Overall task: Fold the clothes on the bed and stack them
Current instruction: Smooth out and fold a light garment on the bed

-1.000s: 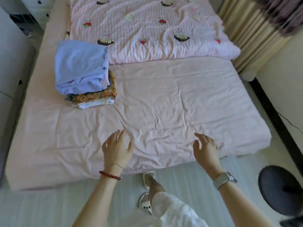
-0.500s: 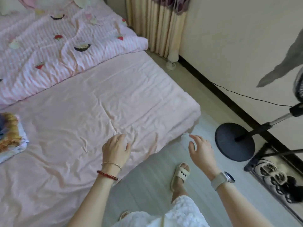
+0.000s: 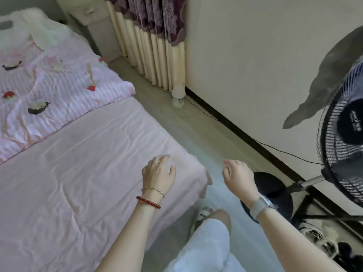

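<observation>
**Stack gone from view, both hands empty**

I no longer see the folded stack: half a second ago its edge still showed far to the left of my left hand, and now the view has swung right and it is out of frame, so I cannot tell which way it points or how its long axis runs. The bed (image 3: pixel 78 173) fills the space left of and beyond the left hand (image 3: pixel 159 174), its near corner just right of that hand. The left hand hovers over that corner, fingers loosely curled, grasping nothing. The right hand (image 3: pixel 238 178) hangs past the bed over the floor, relaxed and holding nothing. Beyond the left hand, far up the bed, lies the striped quilt (image 3: pixel 59 89). Right of the right hand stands a fan (image 3: pixel 345 134), now showing its cage where before only base and pole showed; its base (image 3: pixel 275 191) sits just behind my right wrist.
</observation>
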`<act>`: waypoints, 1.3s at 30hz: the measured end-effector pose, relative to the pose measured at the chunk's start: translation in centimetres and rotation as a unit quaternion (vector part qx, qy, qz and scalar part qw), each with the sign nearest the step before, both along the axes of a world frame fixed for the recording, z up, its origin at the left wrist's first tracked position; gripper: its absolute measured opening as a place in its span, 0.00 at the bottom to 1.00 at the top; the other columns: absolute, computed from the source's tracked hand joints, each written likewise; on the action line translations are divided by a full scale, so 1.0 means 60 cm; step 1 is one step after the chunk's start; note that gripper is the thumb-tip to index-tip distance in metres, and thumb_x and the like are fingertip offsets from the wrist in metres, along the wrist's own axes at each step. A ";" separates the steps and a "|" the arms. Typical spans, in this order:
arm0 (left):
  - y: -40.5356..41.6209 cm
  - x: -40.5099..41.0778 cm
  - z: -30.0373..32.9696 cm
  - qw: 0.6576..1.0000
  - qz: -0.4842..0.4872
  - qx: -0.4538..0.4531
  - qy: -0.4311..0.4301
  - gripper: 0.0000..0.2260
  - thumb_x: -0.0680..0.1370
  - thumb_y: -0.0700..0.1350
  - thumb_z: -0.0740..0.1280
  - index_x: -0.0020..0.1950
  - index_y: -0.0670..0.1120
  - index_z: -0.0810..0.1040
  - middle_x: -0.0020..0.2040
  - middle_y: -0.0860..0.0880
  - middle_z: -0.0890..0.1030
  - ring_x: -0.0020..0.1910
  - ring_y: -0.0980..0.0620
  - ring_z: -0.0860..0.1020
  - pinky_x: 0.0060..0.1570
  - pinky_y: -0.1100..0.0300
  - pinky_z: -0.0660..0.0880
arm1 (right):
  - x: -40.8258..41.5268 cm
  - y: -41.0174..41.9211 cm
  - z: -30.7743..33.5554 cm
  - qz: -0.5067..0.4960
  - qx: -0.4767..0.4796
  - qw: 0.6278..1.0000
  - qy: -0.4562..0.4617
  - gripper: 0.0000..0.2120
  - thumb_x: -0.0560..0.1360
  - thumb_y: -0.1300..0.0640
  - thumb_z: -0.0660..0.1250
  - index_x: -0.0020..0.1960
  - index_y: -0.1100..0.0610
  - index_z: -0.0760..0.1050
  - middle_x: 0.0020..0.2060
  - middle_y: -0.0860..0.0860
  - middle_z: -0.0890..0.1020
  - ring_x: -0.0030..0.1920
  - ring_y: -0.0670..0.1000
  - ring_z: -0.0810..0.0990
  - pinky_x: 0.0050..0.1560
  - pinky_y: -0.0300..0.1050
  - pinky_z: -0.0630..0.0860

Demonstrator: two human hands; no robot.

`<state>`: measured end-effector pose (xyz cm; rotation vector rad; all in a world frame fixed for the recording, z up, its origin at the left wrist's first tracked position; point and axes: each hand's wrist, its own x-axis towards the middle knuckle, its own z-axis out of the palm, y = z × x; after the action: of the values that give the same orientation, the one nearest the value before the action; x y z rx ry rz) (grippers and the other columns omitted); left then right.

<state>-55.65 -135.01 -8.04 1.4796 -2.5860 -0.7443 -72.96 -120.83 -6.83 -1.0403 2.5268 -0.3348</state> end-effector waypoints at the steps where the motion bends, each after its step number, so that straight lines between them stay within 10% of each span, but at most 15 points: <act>1: -0.018 -0.022 -0.003 1.000 0.004 0.003 0.000 0.19 0.78 0.49 0.60 0.69 0.48 0.69 0.69 0.50 0.70 0.67 0.49 0.67 0.64 0.56 0.62 | -0.020 -0.022 -0.001 0.006 -0.001 1.000 -0.005 0.17 0.79 0.57 0.53 0.66 0.55 0.71 0.64 0.51 0.74 0.67 0.53 0.67 0.66 0.49 0.63; 6: -0.137 -0.121 -0.036 0.999 0.037 0.005 -0.011 0.19 0.78 0.49 0.60 0.69 0.48 0.68 0.68 0.49 0.70 0.67 0.49 0.67 0.62 0.55 0.64 | -0.135 -0.149 -0.021 0.065 0.006 0.998 0.006 0.10 0.77 0.58 0.51 0.49 0.52 0.71 0.52 0.54 0.77 0.56 0.55 0.71 0.52 0.46 0.64; 19: -0.564 -0.362 -0.002 0.984 0.174 0.007 -0.020 0.18 0.78 0.49 0.60 0.67 0.47 0.71 0.65 0.48 0.73 0.63 0.46 0.71 0.58 0.55 0.68 | -0.460 -0.669 0.019 0.220 0.020 0.975 0.035 0.13 0.78 0.58 0.52 0.58 0.54 0.72 0.52 0.52 0.77 0.57 0.56 0.73 0.55 0.46 0.64; 39: -1.241 -0.235 0.079 0.891 0.452 -0.038 0.014 0.19 0.79 0.49 0.60 0.70 0.46 0.67 0.68 0.46 0.69 0.66 0.46 0.67 0.59 0.53 0.66 | -0.346 -1.594 0.080 0.488 -0.043 0.872 -0.011 0.19 0.80 0.55 0.54 0.70 0.53 0.66 0.65 0.54 0.73 0.65 0.55 0.70 0.64 0.50 0.66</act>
<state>-69.74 -209.45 -3.30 2.2852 -1.5348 -0.4972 -93.75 -216.46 -2.01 -2.1278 1.6503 -0.1466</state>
